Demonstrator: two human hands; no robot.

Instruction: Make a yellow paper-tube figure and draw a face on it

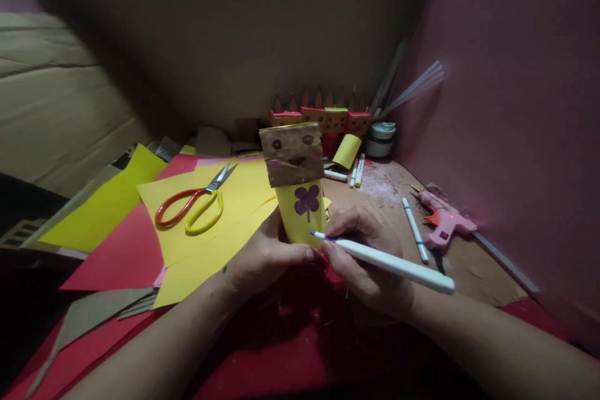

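Note:
A paper puppet figure (291, 165) stands upright in the middle, with a brown cardboard head and drawn face above a yellow paper tube body (288, 212). On the body is a purple flower (307, 200) with a short stem. My left hand (272, 247) is wrapped round the lower part of the body, thumb across its front. Between the fingers of my right hand (370, 256) is a white marker (398, 265) with a purple tip. That tip is at the yellow paper below the stem; whether it touches I cannot tell.
Scissors (201, 200) with red and yellow handles lie on yellow paper sheets (244, 200) at left. A pink glue gun (445, 219) and a capped marker (415, 231) lie at right. Several similar cardboard figures (335, 119) and a small jar (380, 139) stand behind.

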